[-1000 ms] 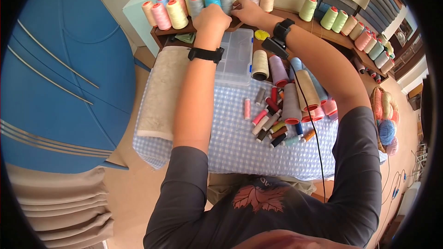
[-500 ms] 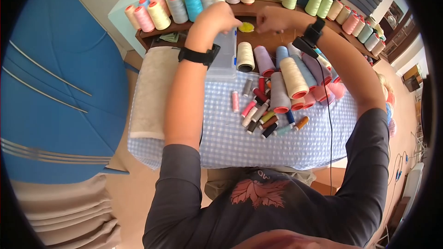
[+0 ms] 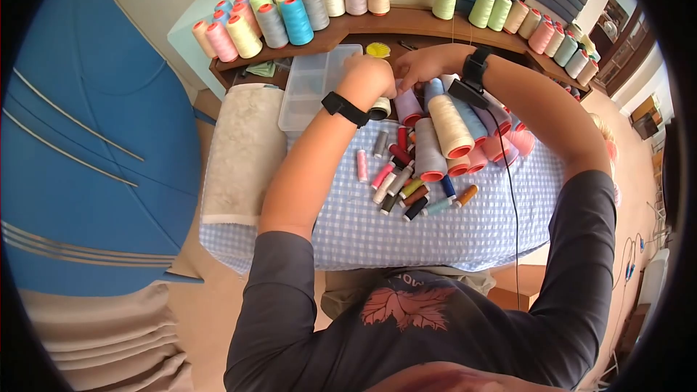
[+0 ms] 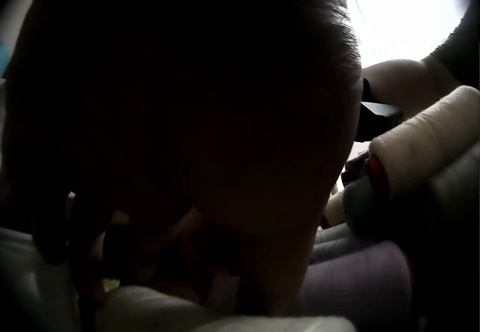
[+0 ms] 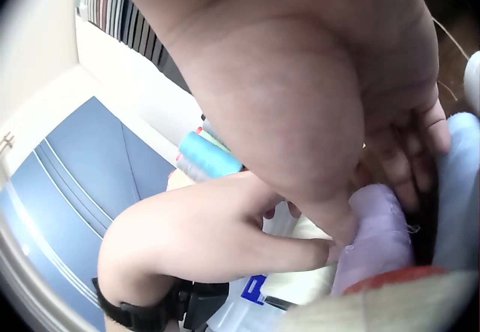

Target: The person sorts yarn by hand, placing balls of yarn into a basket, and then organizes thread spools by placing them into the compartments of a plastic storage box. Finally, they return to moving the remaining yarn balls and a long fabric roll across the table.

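Observation:
In the head view my left hand (image 3: 370, 78) is over a cream thread cone (image 3: 380, 108), covering most of it. The right wrist view shows that hand's thumb along the cone, its fingers partly hidden behind. My right hand (image 3: 428, 67) has reached the narrow end of a lavender cone (image 3: 408, 107). Seen from the right wrist, its thumb lies against one side of the lavender cone (image 5: 375, 234) and its fingers curl down on the far side. The left wrist view is dark, with the cream cone (image 4: 165, 313) low beneath the fingers.
A clear divided box (image 3: 301, 98) stands left of my hands. Several cones and small spools (image 3: 414, 189) lie on the checked cloth (image 3: 348, 236), beside a rolled beige fabric (image 3: 239, 152). More cones line the curved wooden shelf (image 3: 406, 22) behind. A black cable (image 3: 514, 225) hangs at the right.
Both hands have come down from the shelf cones to the cream and lavender cones on the table. A turquoise cone and a grey one stand farther forward on the shelf than a second ago.

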`<state>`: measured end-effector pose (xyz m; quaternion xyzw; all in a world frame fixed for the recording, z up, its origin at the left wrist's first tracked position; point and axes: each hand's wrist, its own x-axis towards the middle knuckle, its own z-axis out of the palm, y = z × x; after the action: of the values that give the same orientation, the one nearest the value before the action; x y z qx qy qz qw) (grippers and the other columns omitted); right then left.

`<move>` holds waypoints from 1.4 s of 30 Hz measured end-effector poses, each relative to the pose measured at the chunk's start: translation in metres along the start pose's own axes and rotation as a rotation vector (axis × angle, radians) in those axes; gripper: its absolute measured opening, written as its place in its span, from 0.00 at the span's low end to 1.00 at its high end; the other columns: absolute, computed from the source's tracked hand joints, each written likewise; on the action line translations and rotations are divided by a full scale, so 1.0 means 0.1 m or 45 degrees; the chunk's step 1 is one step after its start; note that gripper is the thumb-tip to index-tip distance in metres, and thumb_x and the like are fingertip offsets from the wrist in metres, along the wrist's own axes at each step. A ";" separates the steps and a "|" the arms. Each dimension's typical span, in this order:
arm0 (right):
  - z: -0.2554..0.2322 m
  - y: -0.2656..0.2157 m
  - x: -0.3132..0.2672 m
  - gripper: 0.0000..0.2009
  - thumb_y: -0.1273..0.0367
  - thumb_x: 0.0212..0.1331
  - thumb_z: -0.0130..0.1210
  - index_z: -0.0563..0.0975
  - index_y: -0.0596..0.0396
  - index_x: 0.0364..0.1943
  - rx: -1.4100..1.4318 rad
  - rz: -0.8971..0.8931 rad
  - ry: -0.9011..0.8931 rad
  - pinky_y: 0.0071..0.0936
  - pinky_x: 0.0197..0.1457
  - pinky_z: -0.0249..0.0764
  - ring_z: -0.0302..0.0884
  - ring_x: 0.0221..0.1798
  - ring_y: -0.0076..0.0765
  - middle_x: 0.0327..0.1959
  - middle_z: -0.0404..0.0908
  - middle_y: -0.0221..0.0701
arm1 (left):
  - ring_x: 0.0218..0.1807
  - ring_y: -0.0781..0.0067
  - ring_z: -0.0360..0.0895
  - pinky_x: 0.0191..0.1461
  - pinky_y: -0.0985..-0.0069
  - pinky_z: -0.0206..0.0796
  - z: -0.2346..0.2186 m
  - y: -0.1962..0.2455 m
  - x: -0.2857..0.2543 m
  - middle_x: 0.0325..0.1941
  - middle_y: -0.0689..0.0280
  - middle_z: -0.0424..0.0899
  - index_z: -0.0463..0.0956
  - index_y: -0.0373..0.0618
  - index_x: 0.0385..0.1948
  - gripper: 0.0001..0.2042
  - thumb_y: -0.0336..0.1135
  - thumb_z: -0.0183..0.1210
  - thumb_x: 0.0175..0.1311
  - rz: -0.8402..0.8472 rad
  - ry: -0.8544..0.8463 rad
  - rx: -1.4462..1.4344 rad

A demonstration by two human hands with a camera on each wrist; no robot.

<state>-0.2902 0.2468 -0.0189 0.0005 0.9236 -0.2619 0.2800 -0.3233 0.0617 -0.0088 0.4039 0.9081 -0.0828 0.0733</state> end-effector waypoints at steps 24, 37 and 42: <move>-1.22 0.23 0.31 0.16 0.66 0.71 0.61 0.72 0.65 0.51 -0.444 -0.178 1.528 0.59 0.62 0.77 0.83 0.57 0.76 0.49 0.85 0.65 | 0.54 0.49 0.91 0.57 0.56 0.82 -0.27 -0.11 -0.27 0.50 0.55 0.94 0.89 0.46 0.49 0.25 0.50 0.81 0.52 0.123 0.436 -0.638; -0.99 0.10 0.42 0.23 0.67 0.66 0.62 0.67 0.58 0.61 -0.550 -0.138 1.618 0.61 0.59 0.79 0.81 0.55 0.80 0.48 0.83 0.67 | 0.50 0.35 0.86 0.52 0.48 0.78 -0.20 -0.76 0.13 0.44 0.45 0.89 0.76 0.42 0.50 0.20 0.35 0.77 0.62 -0.114 1.512 -0.843; -1.00 0.07 0.42 0.25 0.67 0.64 0.59 0.65 0.63 0.61 -0.552 -0.232 1.579 0.60 0.57 0.81 0.83 0.51 0.77 0.45 0.84 0.69 | 0.52 0.32 0.85 0.58 0.50 0.80 -0.07 -0.88 0.20 0.57 0.38 0.82 0.74 0.38 0.57 0.23 0.27 0.72 0.63 -0.195 1.470 -0.841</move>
<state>-0.3761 0.2946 0.0267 0.0167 0.9417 -0.0441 -0.3331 -0.4027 0.0200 0.0018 0.2740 0.8053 0.4240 -0.3109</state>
